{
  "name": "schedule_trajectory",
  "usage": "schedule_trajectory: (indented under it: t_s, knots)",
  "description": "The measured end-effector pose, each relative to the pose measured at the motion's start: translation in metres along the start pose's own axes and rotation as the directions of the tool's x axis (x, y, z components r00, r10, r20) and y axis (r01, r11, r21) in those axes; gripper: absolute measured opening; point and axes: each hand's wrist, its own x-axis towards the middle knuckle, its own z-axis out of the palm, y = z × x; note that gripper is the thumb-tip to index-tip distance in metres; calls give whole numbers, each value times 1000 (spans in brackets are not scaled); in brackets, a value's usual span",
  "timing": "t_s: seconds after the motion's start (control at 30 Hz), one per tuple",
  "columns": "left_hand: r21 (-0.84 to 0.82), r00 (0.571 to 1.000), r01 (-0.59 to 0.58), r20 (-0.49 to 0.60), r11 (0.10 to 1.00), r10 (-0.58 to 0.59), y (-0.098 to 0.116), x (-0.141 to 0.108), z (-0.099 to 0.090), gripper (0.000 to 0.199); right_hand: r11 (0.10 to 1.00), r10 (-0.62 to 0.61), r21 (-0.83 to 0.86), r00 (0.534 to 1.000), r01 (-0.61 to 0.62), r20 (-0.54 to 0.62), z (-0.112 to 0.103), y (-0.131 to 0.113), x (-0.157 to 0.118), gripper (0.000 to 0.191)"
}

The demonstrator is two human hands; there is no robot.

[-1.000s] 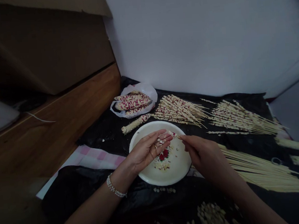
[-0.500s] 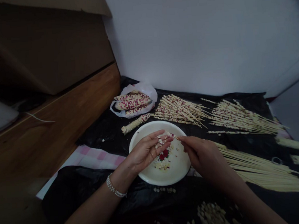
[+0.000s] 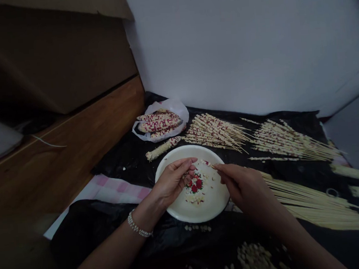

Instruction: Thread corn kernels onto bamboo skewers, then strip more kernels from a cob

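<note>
My left hand (image 3: 172,184) is over the left side of a white basin (image 3: 214,208), palm partly up, fingers curled and thumb folded in around corn kernels that are mostly hidden now. My right hand (image 3: 241,183) is closed at the basin's right rim, pinching a thin wooden skewer (image 3: 212,165). A few white and dark red kernels are threaded on the skewer's tip, which points left toward my left fingers, a small gap apart. Loose corn kernels (image 3: 195,198) lie on the basin's floor beside a printed red flower pattern.
Behind the basin are a plastic bag of corn cobs (image 3: 160,123), a partly stripped cob (image 3: 163,148) and two piles of kernel-threaded skewers (image 3: 212,132). Bare skewers (image 3: 312,203) lie to the right. Loose pale pieces (image 3: 254,259) sit in front. A cardboard box (image 3: 55,53) stands at left.
The fingers of my left hand have curled in from a flatter, open palm, covering the kernels. My right hand and the skewer have hardly moved.
</note>
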Motion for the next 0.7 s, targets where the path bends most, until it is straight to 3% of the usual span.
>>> schedule_trajectory:
  t_s: [0.7]
  knots:
    - [37, 996, -84, 20, 996, 84, -1, -5, 5, 22, 997, 32, -72, 994, -25, 100, 5, -2, -1, 31]
